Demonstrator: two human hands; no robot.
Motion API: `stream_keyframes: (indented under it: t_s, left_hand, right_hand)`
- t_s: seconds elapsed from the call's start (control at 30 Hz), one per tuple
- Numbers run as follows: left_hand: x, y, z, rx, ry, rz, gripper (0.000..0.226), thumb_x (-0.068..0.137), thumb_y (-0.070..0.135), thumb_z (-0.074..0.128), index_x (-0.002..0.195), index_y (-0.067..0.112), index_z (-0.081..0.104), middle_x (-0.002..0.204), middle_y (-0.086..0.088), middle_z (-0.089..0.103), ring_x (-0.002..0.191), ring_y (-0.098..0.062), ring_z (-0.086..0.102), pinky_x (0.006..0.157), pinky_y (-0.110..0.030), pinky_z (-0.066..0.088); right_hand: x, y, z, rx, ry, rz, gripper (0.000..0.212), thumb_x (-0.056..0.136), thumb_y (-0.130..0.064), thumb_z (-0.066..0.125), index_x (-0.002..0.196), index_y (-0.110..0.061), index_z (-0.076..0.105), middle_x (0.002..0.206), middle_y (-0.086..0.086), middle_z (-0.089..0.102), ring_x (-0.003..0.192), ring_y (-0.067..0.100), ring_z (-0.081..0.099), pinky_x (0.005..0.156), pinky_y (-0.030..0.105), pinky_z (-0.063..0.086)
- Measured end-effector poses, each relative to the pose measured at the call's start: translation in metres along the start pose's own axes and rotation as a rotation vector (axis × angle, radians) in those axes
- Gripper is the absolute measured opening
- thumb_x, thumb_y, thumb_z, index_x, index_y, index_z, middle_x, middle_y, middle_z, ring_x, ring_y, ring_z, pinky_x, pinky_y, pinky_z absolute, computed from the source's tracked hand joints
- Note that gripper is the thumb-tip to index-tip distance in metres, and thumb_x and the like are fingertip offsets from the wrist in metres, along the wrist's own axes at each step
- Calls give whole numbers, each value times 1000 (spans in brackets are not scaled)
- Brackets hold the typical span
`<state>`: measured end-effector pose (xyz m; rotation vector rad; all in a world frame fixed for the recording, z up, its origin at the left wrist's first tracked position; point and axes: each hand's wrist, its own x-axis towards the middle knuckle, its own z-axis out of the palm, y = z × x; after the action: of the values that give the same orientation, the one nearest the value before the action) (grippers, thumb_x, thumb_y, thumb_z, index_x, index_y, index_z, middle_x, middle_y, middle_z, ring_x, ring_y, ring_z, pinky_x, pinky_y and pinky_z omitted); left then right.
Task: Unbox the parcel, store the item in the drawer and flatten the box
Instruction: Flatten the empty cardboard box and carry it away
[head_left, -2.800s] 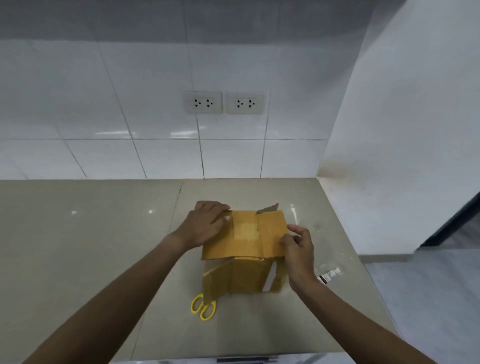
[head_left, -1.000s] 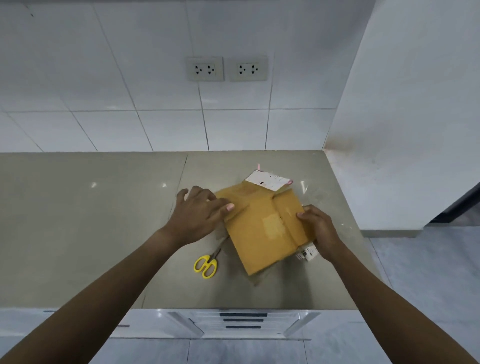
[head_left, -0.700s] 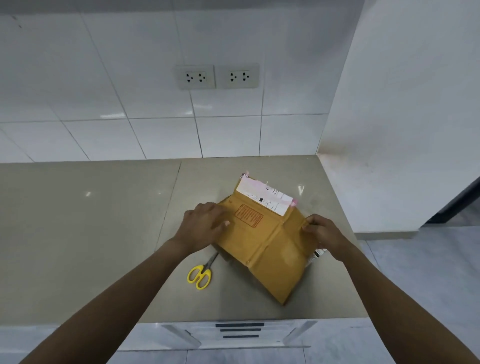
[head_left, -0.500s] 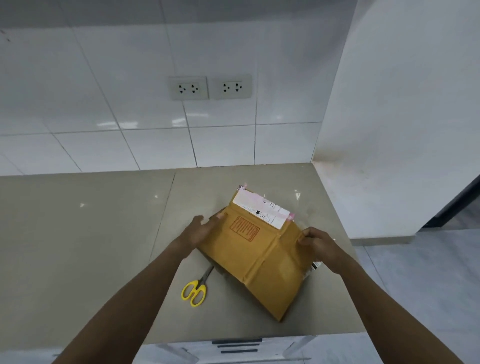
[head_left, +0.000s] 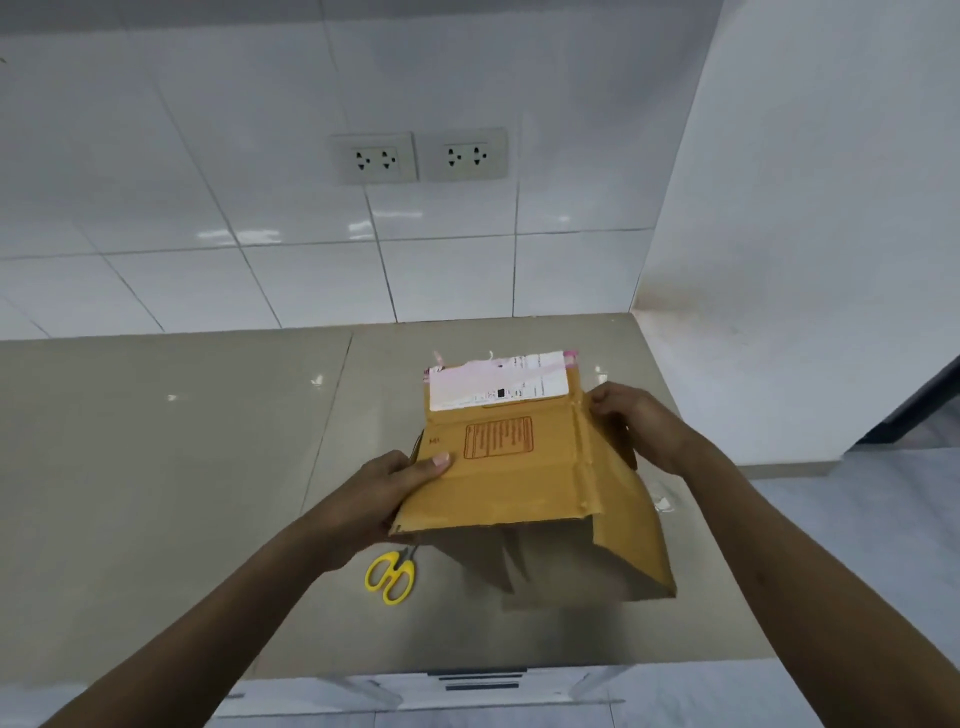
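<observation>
The brown cardboard box (head_left: 519, 467) is folded nearly flat and held tilted above the grey counter (head_left: 156, 467). A white shipping label (head_left: 496, 379) runs along its far edge, with an orange printed stamp below it. My left hand (head_left: 384, 493) grips the box's left edge, thumb on top. My right hand (head_left: 639, 423) grips its far right corner. One side panel hangs down at the right. The unboxed item is not visible.
Yellow-handled scissors (head_left: 390, 576) lie on the counter under the box's near left corner. A scrap of clear tape (head_left: 662, 501) lies to the right. A white drawer front (head_left: 483, 686) sits below the counter's front edge. White tiled wall with two sockets (head_left: 418, 156) behind.
The box went from an upright cube to a flattened sheet. Over the last second both hands lifted it off the counter and turned it so the label faces away from me.
</observation>
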<state>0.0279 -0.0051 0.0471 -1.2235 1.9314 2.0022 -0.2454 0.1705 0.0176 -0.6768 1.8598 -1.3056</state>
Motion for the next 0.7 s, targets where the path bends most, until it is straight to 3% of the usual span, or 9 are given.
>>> stream_keyframes:
  t_s: [0.13, 0.23, 0.33, 0.43, 0.5, 0.57, 0.6, 0.63, 0.7]
  left_hand:
    - [9, -40, -4, 54, 109, -46, 57, 80, 56, 66, 117, 15, 49, 117, -8, 58, 98, -22, 62, 67, -34, 55]
    - [20, -70, -2, 17, 107, -99, 63, 78, 56, 66, 123, 18, 44, 123, -7, 56, 103, -24, 60, 75, -38, 56]
    - [31, -86, -4, -46, 156, -150, 66, 82, 56, 62, 131, 17, 41, 125, -6, 54, 106, -26, 59, 77, -41, 57]
    - [38, -91, -5, -24, 200, -210, 58, 86, 58, 57, 125, 18, 43, 122, -6, 54, 103, -28, 58, 73, -42, 56]
    - [39, -92, -3, 269, 340, -162, 56, 86, 61, 54, 117, 17, 42, 119, -9, 56, 99, -29, 58, 77, -43, 56]
    - [46, -97, -1, 849, 644, 60, 60, 84, 56, 59, 122, 13, 44, 118, -15, 58, 100, -34, 58, 79, -44, 53]
    - [50, -97, 2, 1044, 720, 201, 62, 81, 49, 62, 127, 12, 45, 121, -18, 57, 104, -38, 57, 79, -47, 51]
    - [55, -94, 7, 1129, 717, 327, 63, 80, 45, 60, 133, 14, 44, 129, -19, 54, 111, -41, 55, 82, -51, 50]
    - [65, -84, 22, 1104, 566, 382, 62, 89, 48, 43, 146, 25, 31, 152, -17, 32, 135, -42, 35, 98, -62, 38]
  right_hand:
    - [2, 21, 21, -85, 66, 32, 14, 85, -3, 54, 80, -11, 65, 89, 3, 65, 91, 20, 56, 70, 26, 40]
    - [6, 45, 36, -257, 126, 31, 4, 82, -16, 64, 86, -17, 65, 99, 1, 66, 102, 22, 59, 81, 30, 45]
    - [0, 61, 56, -582, 267, 14, 44, 80, -45, 65, 119, -26, 56, 131, -3, 50, 123, 23, 45, 101, 45, 37]
    - [-21, 72, 88, -647, 469, -206, 67, 85, -61, 45, 136, -18, 44, 151, 6, 33, 135, 28, 36, 103, 51, 34]
    - [-30, 80, 104, -775, 362, -243, 77, 84, -70, 29, 145, -23, 32, 158, 6, 21, 143, 27, 24, 109, 54, 26]
    - [-31, 89, 114, -939, 218, -238, 77, 84, -75, 14, 150, -34, 13, 161, 2, 7, 147, 24, 10, 113, 57, 14]
    - [-30, 93, 117, -988, 182, -242, 76, 84, -76, 8, 150, -38, 7, 161, 0, 3, 147, 24, 7, 113, 58, 11]
    - [-27, 97, 119, -1015, 169, -251, 76, 83, -76, 4, 150, -39, 5, 161, 0, 3, 147, 25, 7, 112, 59, 12]
    - [-23, 102, 122, -1056, 144, -238, 76, 82, -77, 1, 150, -41, 5, 161, 1, 6, 147, 27, 10, 111, 59, 17]
